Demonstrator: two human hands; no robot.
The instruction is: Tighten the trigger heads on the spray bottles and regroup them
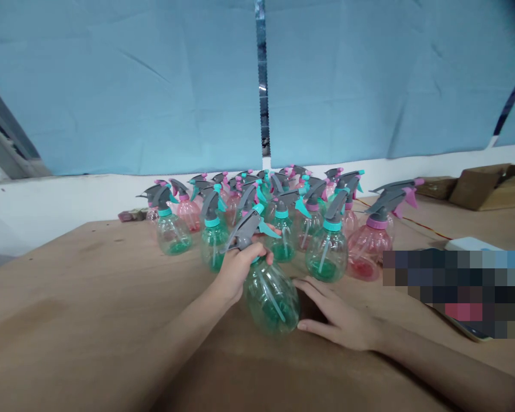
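Observation:
My left hand (244, 266) is wrapped round the neck of a green spray bottle (274, 303) with a grey and turquoise trigger head. The bottle leans, its head to the left and its base to the right, low over the table. Beside its base, my right hand (343, 315) has its fingers and thumb spread; whether the tips touch the bottle I cannot tell. Just behind stand more spray bottles, among them a green one (328, 257) and a pink one (369, 246).
Several pink and green spray bottles crowd the back of the wooden table (90, 303). On the right are a cardboard box (493, 186), a white object (472, 245), a thin cable and a pixelated dark device (476, 331). A blue sheet (154, 86) covers the wall.

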